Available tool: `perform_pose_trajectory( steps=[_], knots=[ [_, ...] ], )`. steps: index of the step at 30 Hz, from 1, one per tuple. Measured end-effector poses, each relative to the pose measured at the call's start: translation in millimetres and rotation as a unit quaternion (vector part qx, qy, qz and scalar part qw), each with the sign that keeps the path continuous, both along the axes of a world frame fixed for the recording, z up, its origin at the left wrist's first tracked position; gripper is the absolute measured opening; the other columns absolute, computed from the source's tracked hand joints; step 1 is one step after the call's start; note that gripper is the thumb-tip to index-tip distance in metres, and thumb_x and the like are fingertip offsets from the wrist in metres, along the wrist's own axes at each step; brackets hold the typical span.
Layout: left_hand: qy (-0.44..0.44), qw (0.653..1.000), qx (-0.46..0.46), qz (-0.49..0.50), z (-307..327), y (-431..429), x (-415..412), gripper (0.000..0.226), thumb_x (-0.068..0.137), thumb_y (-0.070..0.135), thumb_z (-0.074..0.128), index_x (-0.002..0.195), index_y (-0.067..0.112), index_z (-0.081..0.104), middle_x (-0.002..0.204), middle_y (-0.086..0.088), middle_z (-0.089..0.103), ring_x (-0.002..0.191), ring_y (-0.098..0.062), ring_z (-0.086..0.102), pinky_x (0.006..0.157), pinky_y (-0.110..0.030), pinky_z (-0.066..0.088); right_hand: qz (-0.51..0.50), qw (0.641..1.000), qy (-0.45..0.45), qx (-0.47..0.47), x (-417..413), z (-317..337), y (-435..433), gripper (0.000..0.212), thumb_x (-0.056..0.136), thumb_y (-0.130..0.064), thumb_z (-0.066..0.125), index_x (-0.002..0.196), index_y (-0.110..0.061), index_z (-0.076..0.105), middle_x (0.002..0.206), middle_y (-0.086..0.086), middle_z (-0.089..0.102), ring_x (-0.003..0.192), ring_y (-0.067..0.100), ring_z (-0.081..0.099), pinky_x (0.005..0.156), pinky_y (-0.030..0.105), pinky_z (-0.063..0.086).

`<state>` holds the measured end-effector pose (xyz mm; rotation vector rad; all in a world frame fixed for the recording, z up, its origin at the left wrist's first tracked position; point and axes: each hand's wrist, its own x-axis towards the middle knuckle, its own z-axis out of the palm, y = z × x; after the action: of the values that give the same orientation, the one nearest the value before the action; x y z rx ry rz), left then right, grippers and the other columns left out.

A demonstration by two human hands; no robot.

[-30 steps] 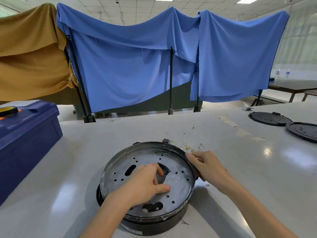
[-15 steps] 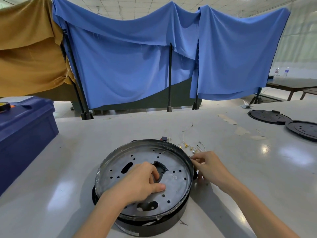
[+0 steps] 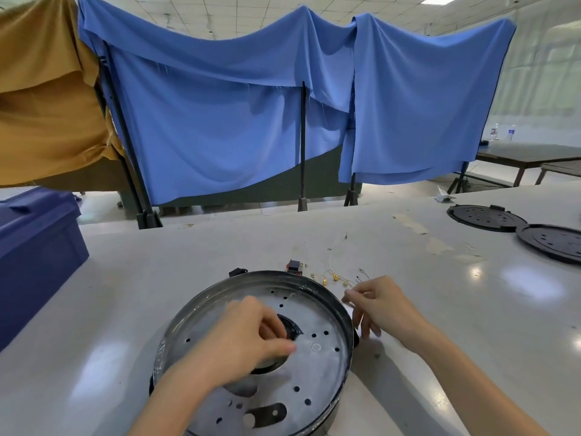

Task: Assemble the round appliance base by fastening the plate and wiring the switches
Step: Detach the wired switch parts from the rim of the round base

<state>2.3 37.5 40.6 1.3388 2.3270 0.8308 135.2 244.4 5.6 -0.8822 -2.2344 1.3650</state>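
Metal plate (image 3: 317,366) hooked by curled left hand (image 3: 239,341); right hand (image 3: 380,306) pinches wire (image 3: 346,301).

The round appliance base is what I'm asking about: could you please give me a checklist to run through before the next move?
1. Round silver perforated metal plate seated in the black round appliance base: ok.
2. Left hand grip on the plate's centre opening: ok, fingers curled into it.
3. Right hand holding a wire: cannot tell; thumb and forefinger pinch beside the rim.
4. Thin wires with gold terminals within reach on the white table: ok.
5. Small red-and-black switch wired: not ok; it lies on the table behind the base.
6. Plate screws fitted: cannot tell.
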Motion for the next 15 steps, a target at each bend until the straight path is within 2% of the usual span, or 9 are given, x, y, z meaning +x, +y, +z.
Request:
perform_pose_trajectory(
  steps=[2, 4, 7, 9, 13, 15],
  knots=[
    [0.05, 0.996, 0.069, 0.034, 3, 5, -5, 0.009, 0.079, 0.031, 0.077, 0.08, 0.023, 0.074, 0.069, 0.008, 0.071, 0.066, -0.002, 0.064, 0.067, -0.02, 0.053, -0.026, 0.999, 0.009, 0.025, -2, 2, 7, 0.023, 0.095, -0.012, 0.059, 0.078, 0.0, 0.068, 0.055, 0.012, 0.066, 0.039, 0.021, 0.055, 0.041, 0.023, 0.037],
    [0.117, 0.987, 0.101, 0.053, 4, 12, -10, 0.007, 0.086, 0.03, 0.07, 0.093, 0.027, 0.071, 0.085, 0.012, 0.069, 0.084, -0.003, 0.062, 0.083, -0.029, 0.05, -0.061, 0.996, 0.008, 0.071, -5, 3, 16, 0.019, 0.092, -0.01, 0.062, 0.075, -0.003, 0.069, 0.053, 0.008, 0.065, 0.04, 0.016, 0.053, 0.049, 0.023, 0.043],
    [0.211, 0.977, 0.041, 0.01, 1, 26, -20, 0.038, 0.096, 0.033, 0.055, 0.133, 0.035, 0.05, 0.129, 0.014, 0.048, 0.123, -0.007, 0.043, 0.106, -0.032, 0.031, -0.08, 0.983, -0.044, 0.16, -7, 8, 27, 0.01, 0.088, -0.009, 0.066, 0.081, -0.01, 0.072, 0.067, 0.004, 0.069, 0.057, 0.013, 0.057, 0.06, 0.025, 0.044],
    [0.226, 0.974, 0.009, -0.029, -3, 35, -24, 0.052, 0.098, 0.036, 0.051, 0.146, 0.04, 0.032, 0.147, 0.017, 0.03, 0.138, -0.005, 0.025, 0.112, -0.031, 0.018, -0.045, 0.982, -0.075, 0.167, -7, 7, 31, 0.003, 0.085, -0.009, 0.07, 0.085, -0.01, 0.073, 0.076, 0.004, 0.069, 0.065, 0.013, 0.057, 0.062, 0.023, 0.043],
    [0.222, 0.973, -0.024, -0.061, -18, 44, -26, 0.061, 0.098, 0.04, 0.05, 0.15, 0.043, 0.02, 0.155, 0.018, 0.015, 0.145, -0.003, 0.009, 0.116, -0.034, 0.009, 0.003, 0.972, -0.132, 0.195, -13, -3, 31, 0.005, 0.084, -0.011, 0.074, 0.088, -0.01, 0.074, 0.086, 0.006, 0.072, 0.07, 0.012, 0.055, 0.063, 0.016, 0.042],
    [0.233, 0.97, -0.03, -0.061, -22, 44, -27, 0.061, 0.098, 0.042, 0.048, 0.15, 0.044, 0.016, 0.157, 0.017, 0.011, 0.146, -0.004, 0.003, 0.118, -0.037, 0.006, -0.006, 0.963, -0.143, 0.228, -19, -9, 31, 0.009, 0.085, -0.019, 0.073, 0.092, -0.013, 0.074, 0.088, 0.002, 0.072, 0.089, 0.017, 0.054, 0.073, 0.02, 0.044]
  ],
)
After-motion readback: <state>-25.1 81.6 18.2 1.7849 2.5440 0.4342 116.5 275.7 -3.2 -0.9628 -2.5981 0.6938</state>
